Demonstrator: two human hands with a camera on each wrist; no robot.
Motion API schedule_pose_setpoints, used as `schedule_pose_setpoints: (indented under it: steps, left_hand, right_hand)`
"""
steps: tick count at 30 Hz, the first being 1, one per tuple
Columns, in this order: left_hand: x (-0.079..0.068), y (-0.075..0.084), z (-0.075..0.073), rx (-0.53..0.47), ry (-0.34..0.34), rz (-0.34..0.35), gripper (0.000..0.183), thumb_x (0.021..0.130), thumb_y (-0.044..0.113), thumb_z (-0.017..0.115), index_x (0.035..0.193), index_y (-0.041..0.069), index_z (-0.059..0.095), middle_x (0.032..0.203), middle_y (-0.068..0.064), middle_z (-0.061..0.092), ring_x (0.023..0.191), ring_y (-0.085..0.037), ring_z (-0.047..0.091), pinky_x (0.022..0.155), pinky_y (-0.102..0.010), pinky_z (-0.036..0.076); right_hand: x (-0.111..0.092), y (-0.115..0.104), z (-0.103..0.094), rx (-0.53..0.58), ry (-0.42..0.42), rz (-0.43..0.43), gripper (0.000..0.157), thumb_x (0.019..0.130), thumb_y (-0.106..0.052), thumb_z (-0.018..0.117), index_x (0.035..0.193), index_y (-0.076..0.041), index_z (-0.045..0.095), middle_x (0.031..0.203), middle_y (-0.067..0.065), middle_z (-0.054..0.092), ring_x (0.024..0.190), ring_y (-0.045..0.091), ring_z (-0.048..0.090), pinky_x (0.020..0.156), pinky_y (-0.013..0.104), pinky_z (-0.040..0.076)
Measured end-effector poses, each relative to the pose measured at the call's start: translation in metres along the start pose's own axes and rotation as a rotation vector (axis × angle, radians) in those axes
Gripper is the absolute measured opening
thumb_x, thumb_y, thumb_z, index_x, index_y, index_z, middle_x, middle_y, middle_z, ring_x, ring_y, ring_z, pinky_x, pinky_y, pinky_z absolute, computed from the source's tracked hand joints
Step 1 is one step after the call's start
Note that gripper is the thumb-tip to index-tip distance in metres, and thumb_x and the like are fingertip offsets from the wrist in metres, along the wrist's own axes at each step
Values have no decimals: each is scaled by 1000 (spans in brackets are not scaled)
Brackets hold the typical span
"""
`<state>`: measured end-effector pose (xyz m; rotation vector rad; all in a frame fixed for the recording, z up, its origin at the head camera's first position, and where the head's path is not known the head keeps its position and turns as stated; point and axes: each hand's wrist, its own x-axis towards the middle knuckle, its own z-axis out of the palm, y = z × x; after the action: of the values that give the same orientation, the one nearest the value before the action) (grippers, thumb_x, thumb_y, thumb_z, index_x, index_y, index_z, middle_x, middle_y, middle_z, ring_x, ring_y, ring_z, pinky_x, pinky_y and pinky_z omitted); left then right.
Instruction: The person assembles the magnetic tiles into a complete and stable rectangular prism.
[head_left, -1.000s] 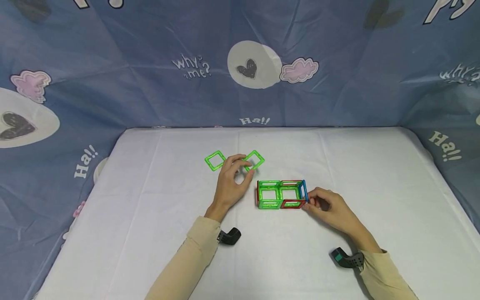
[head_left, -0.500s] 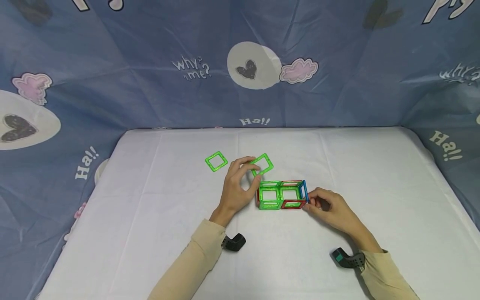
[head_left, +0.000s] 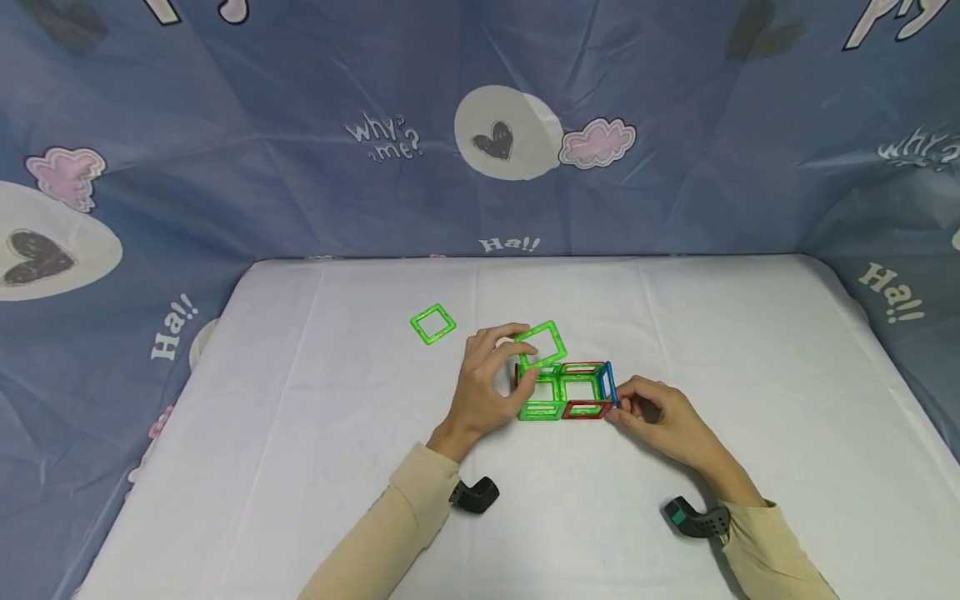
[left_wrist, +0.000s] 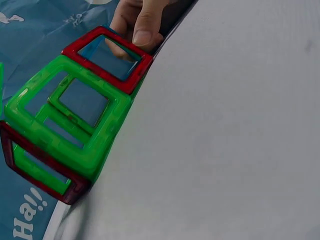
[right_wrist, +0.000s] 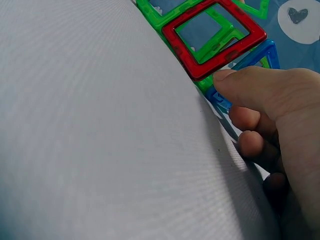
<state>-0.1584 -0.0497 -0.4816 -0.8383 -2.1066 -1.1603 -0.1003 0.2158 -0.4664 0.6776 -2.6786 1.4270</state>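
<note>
Thumb and fingers of my left hand pinch a green square magnetic tile, tilted and overlapping the back left of a box frame in the head view. Green, red and blue magnetic tiles form this frame, two open-topped cubes side by side on the table. Its right end is a blue tile, which my right hand holds by the near corner. In the right wrist view the thumb lies against the corner where a red tile meets the blue one, other fingers curled behind.
Another green square tile lies flat on the white tablecloth, back left of the frame. A blue patterned cloth rises behind the table and along its sides. Both wrists wear black camera mounts.
My left hand has carried the green tile right and toward me, from behind the frame to over its left cube. The right hand and the frame have stayed in place.
</note>
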Motion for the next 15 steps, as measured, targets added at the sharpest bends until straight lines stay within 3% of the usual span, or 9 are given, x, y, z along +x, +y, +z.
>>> schedule_pose_setpoints:
  steps: [6, 15]
  left_hand:
    - [0, 4, 3, 29, -19, 54, 20, 83, 27, 62, 96, 13, 69, 120, -6, 62, 113, -17, 55, 89, -35, 39]
    - [0, 12, 6, 28, -57, 77, 21, 84, 27, 62, 98, 13, 69, 121, -5, 62, 115, -18, 54, 95, -34, 42]
  right_hand:
    - [0, -1, 0, -7, 4, 14, 17, 79, 0, 73, 87, -11, 63, 73, -1, 53, 68, 17, 48, 58, 26, 40]
    - [0, 0, 1, -5, 5, 14, 17, 79, 0, 73, 86, -11, 62, 74, -1, 52, 68, 12, 47, 57, 26, 39]
